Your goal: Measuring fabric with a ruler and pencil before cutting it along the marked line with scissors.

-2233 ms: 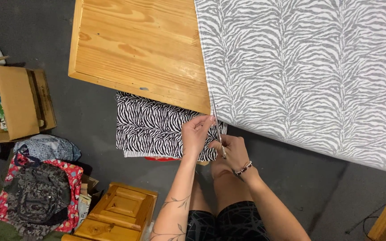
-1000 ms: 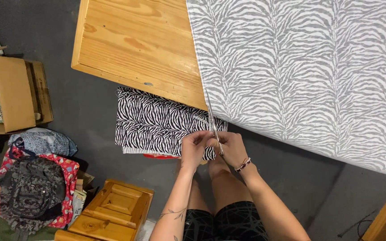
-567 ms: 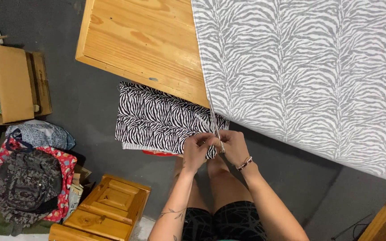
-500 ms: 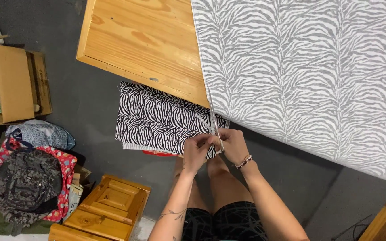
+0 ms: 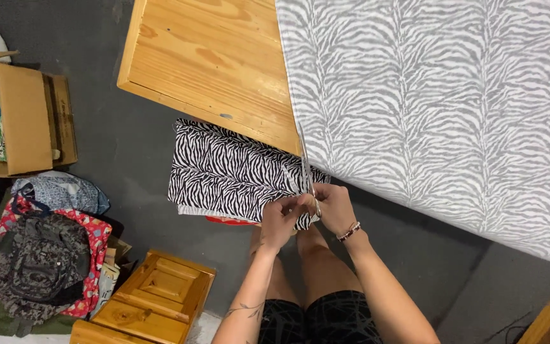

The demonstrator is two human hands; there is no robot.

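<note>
Over the wooden surface (image 5: 211,70) lay zebra-print cloth (image 5: 440,108), its edge running lengthwise toward me. I saw my left hand (image 5: 279,222) and right hand (image 5: 333,207), each grip pinched closed on its corner.

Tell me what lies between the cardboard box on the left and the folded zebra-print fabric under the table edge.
In the head view, only bare dark grey floor lies between the cardboard box and the folded zebra-print fabric.

Table (image 5: 211,70): set at the top, the spread fabric (image 5: 440,108) laid over its right part.
Folded fabric stack (image 5: 230,175): placed below the table's near edge, left of both hands.
Hands: left hand (image 5: 280,220) and right hand (image 5: 333,207) met at the spread fabric's lower corner.
Cardboard box (image 5: 23,121): far left, above the backpack (image 5: 36,271).
Wooden drawer front (image 5: 154,296): right of the backpack.
</note>
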